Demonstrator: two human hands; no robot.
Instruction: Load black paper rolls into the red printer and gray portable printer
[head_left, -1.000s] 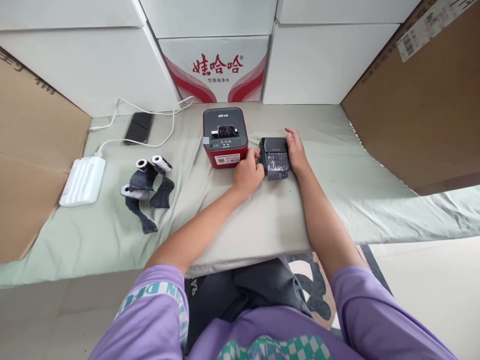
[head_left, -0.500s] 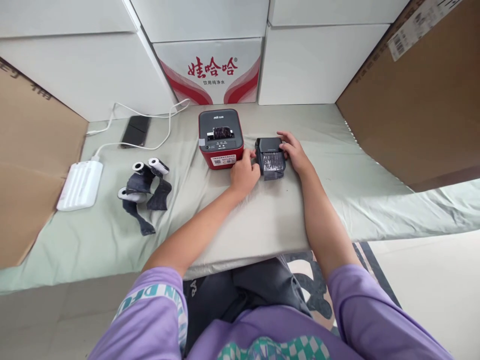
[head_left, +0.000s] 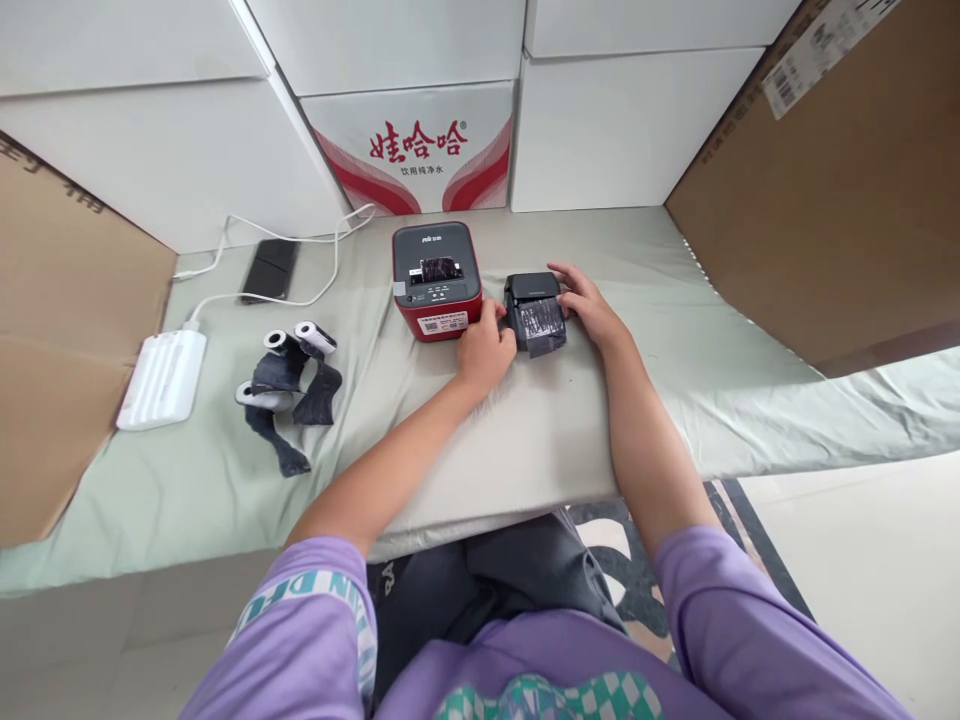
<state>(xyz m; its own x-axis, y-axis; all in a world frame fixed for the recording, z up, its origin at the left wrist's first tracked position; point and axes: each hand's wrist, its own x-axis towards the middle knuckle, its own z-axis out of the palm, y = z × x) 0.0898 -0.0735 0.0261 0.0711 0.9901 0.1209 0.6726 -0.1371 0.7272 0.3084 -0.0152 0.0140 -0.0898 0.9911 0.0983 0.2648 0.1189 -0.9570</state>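
In the head view, someone in a purple shirt works in front of me at a table spread with a pale green cloth (head_left: 540, 430). A small black device (head_left: 535, 300) sits near the middle, between the hands. The left hand (head_left: 485, 352) curls against its left side; I cannot tell whether it grips. The right hand (head_left: 596, 312) is at the right edge, thumb and fingers apart. Just left stands a red-and-black printer (head_left: 437, 288); farther left lie paper rolls (head_left: 316, 338) with dark tails.
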